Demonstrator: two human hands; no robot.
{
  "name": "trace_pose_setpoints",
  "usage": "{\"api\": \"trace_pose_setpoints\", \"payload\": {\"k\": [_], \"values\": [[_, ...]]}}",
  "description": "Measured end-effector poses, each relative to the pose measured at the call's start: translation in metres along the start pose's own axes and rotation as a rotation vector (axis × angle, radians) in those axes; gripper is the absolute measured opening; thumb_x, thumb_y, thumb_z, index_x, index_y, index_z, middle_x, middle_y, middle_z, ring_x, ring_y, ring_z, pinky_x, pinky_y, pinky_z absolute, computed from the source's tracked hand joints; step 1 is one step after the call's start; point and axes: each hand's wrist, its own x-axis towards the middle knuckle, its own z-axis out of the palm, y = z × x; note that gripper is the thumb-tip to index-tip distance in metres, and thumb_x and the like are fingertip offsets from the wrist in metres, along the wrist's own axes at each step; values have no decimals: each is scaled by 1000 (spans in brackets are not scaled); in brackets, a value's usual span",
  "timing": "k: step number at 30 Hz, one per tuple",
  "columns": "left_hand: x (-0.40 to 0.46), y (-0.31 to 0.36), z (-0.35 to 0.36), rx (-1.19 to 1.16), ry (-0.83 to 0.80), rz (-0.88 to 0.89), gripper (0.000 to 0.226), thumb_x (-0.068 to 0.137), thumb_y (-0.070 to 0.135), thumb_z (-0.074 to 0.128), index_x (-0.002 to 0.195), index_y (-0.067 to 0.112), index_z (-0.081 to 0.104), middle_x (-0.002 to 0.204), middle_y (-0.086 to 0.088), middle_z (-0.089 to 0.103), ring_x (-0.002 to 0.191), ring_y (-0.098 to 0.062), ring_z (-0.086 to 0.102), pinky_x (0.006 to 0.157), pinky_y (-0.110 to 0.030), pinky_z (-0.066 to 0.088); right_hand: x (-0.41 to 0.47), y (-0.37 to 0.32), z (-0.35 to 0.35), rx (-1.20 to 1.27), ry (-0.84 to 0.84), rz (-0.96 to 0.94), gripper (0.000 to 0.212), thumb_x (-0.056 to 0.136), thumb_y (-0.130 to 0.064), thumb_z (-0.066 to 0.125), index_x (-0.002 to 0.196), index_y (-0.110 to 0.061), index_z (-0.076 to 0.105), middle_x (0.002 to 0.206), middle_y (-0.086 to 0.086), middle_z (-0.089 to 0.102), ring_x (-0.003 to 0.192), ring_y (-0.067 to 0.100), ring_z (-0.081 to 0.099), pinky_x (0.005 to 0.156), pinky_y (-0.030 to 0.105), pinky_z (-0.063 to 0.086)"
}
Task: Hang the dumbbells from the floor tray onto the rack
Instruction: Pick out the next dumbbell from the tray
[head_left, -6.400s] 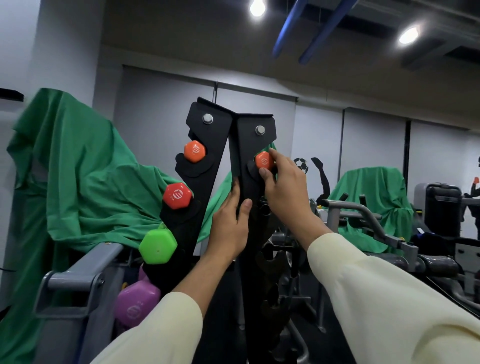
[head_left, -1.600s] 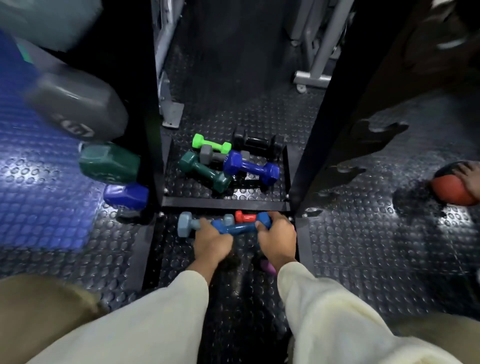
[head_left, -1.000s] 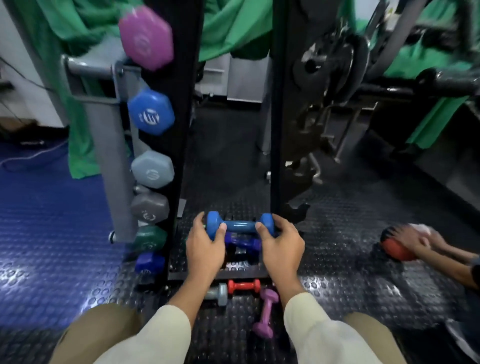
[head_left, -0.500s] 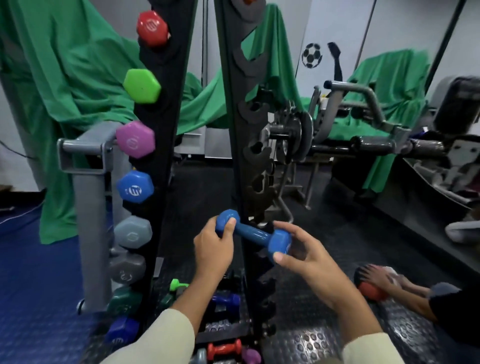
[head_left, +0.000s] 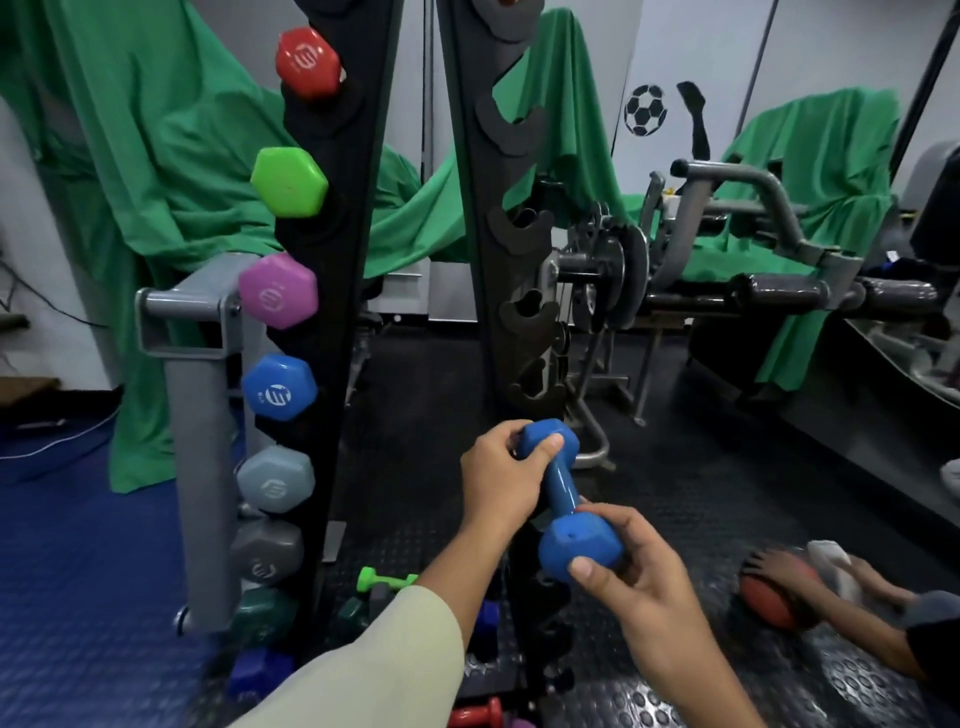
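- Head view: blue dumbbell (head_left: 563, 501) held in mid-air by both hands, just in front of the lower part of the rack's right upright (head_left: 498, 218).
- Left hand (head_left: 498, 478) clenched over the far, upper head; right hand (head_left: 631, 577) cupping the near, lower head, thumb across its face.
- Long axis tilted: runs from far-upper-left to near-lower-right, handle bare between the two hands.
- Empty hooked slots on the right upright lie up and slightly left of the dumbbell; nearest open slot (head_left: 535, 384) sits just above the left hand.
- Left upright (head_left: 337, 218) carries a column of hung heads: red, green, purple, blue, grey, darker ones lower down.
- Floor tray (head_left: 488, 675) at the rack's foot, mostly hidden by the arms; green dumbbell (head_left: 384, 578) and a red one (head_left: 475, 716) visible there.
- Judgement: left hand nearer the slots, so likely leads; axis probably needs levelling across the uprights before the handle drops in.
- Another person's hands on an orange ball (head_left: 774, 587), far right on the floor, well apart.
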Motion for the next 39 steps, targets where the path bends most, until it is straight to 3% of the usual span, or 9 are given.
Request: {"api": "trace_pose_setpoints", "payload": {"k": [3,6,8,11,14,22,28,34,39], "values": [[9,-5,4,-118,-58,-24,19,91,36,77,108,29,76,100,11,76,92,-5,73,86,-36,63,0,8,10,90,177,-50,46,77,-9,78,122,-10,66,117,9,74,101,24,72,86,28,59],[18,-17,-3,56,98,95,10,93,22,74,101,25,69,96,7,72,84,-7,69,83,-37,60,7,10,7,165,279,-85,45,79,-11,76,123,-12,65,113,9,75,98,22,72,80,25,59],[25,-28,-7,170,130,102,31,92,24,76,118,23,59,116,2,60,97,-8,63,91,-34,57,16,9,2,181,303,-101,44,80,-10,76,122,-12,64,114,9,75,100,23,72,81,26,60],[35,-44,-4,284,-157,11,83,95,30,73,160,21,23,157,-6,36,141,-22,45,114,-26,35,36,10,-10,63,286,-145,42,80,-13,79,120,-17,66,116,1,73,108,19,71,91,28,58],[45,-54,3,328,-259,3,99,97,22,70,167,24,0,168,-3,30,151,-19,34,121,-28,27,64,19,-23,-58,256,-169,39,80,-18,83,115,-25,67,114,0,73,107,19,70,93,33,57],[57,-60,-4,363,-212,-9,93,95,4,67,165,36,15,146,4,58,130,-9,54,100,-19,38,131,65,-18,-268,107,-114,37,84,-12,86,111,-26,65,108,-6,74,103,15,71,95,51,56],[61,-72,-3,294,-206,-7,95,95,-1,65,164,41,15,146,8,58,134,-11,56,115,-38,46,147,64,-26,-341,1,-102,34,85,-23,87,109,-28,63,108,-11,75,103,10,71,94,44,57],[59,-74,-3,277,-181,-14,91,96,2,66,164,39,19,144,6,60,131,-8,58,114,-33,45,164,54,-36,-361,-135,-29,35,82,-21,89,109,-24,65,112,-2,76,108,18,72,97,44,56],[58,-73,-4,292,-187,-25,92,96,3,67,165,38,17,150,4,57,136,-11,55,115,-31,43,179,44,-45,-250,-268,138,43,85,-8,84,117,-6,57,108,7,75,101,19,72,89,37,56]]}}
